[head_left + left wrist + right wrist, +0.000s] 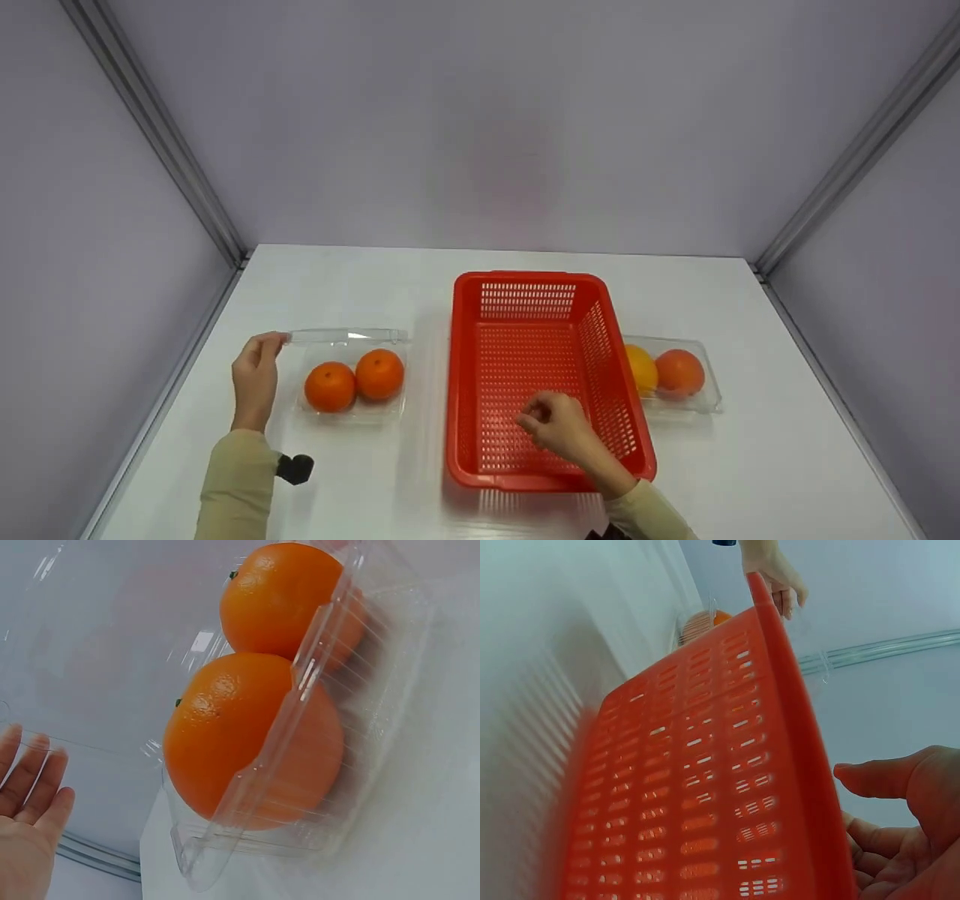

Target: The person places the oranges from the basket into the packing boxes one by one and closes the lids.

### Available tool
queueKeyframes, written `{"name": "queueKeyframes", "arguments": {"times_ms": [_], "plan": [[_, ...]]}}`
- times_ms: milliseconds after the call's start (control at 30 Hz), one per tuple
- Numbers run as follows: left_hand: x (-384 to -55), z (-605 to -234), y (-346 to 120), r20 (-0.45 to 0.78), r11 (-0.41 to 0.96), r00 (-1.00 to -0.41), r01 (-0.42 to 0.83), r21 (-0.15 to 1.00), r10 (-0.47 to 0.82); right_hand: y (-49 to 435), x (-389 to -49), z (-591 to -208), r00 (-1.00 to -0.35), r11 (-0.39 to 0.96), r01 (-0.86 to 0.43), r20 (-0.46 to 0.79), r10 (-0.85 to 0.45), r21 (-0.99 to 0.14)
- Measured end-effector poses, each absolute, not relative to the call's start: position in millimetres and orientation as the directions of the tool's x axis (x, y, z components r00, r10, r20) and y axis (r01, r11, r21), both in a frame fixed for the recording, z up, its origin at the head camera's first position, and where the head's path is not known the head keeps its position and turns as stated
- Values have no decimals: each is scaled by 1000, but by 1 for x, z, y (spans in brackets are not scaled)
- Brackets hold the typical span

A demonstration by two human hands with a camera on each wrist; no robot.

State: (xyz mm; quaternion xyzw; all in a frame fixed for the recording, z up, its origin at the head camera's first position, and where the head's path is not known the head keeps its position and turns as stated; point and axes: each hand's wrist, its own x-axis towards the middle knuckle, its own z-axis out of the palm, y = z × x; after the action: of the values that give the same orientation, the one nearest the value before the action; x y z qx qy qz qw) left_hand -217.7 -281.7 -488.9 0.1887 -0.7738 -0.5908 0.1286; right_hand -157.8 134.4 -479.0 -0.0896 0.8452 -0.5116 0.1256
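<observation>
At the left of the head view, my left hand point(256, 371) touches the raised clear lid point(367, 334) of a plastic clamshell box. Fairly straight fingers point(30, 784) meet the lid's edge in the left wrist view; the thumb is out of that frame. Two oranges point(330, 387) sit side by side in the box's base point(382, 735). Above the red basket point(513, 481) hovers my right hand point(559, 429), its fingers loosely curled around nothing. In the right wrist view, its thumb point(881, 776) stands apart from the fingers, beyond the basket's rim.
Right of the basket is a second clear clamshell box point(701, 358), partly hidden behind its wall. It holds a yellow-orange fruit point(640, 369) and a reddish-orange one point(679, 373). The white table point(780, 450) is bounded by pale walls point(510, 135) at the back and sides.
</observation>
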Motion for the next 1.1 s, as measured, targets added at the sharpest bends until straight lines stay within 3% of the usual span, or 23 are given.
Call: {"name": "queueKeyframes", "arguments": {"times_ms": [567,800,1100], "plan": [[-201,-507,-282,-97,206,-889,-208,956,-448,90,-158,-475,-925,372,-14,-129,-356,-928],[-196,-516,-281,-38,163,-883,-129,978,-468,75,-155,-473,-917,365,-15,-133,-377,-931],[-192,-527,-283,-49,153,-877,-138,978,-477,61,-154,-469,-922,405,-88,-80,-379,-910]]}}
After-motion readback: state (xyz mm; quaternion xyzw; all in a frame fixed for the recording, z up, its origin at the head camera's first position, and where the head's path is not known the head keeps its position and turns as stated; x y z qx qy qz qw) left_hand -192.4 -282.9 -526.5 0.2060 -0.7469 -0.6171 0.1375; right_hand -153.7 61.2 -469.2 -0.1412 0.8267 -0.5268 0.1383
